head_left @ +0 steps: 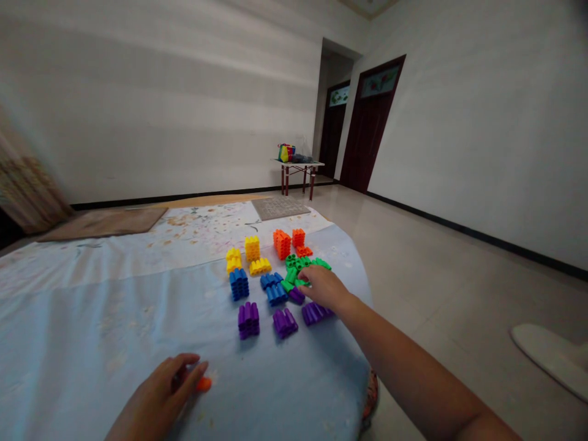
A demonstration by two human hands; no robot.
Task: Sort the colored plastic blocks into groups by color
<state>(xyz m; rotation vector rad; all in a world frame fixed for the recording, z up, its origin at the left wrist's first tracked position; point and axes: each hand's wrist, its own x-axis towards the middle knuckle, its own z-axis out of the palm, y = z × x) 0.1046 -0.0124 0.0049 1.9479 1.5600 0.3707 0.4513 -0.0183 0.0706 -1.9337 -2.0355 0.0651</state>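
My left hand (168, 389) is low over the front of the table, thumb and fingers closed around an orange toy block (204, 384) that is mostly hidden. Farther off, my right hand (324, 286) reaches in from the right, its fingertips pinched at a green block (302, 283) in the green group. More green blocks (297, 262) lie beside and behind it, partly covered. Purple blocks (248, 320) stand in a stack at the front, with a smaller purple pile (285, 323) to its right and a purple row (316, 313) under my right wrist.
Blue blocks (239, 284), yellow blocks (252, 248) and orange blocks (282, 244) are grouped by colour behind. A light cloth (138, 324) covers the table, its rounded edge at right. Beyond stand a small table (301, 164) and a wooden door (374, 125).
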